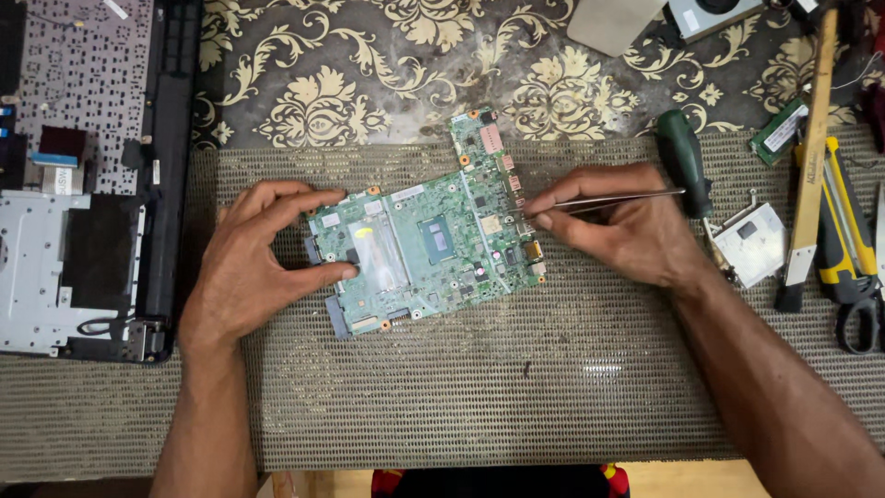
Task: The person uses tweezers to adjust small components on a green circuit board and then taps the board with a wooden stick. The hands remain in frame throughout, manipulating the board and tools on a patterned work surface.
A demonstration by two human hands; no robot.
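The left hand (263,263) pinned the green circuit board (429,244) flat on the ribbed mat (553,387) by its left edge. The right hand (627,226) pinched slim tweezers (613,199), tips at the board's right side. A firm brace and light, low-angled touch seemed wise there.

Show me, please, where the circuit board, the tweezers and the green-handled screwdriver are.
circuit board (433,254): head view, on its dark central chip.
tweezers (618,198): head view, mid-shaft, held in the right hand.
green-handled screwdriver (684,161): head view, on its handle.
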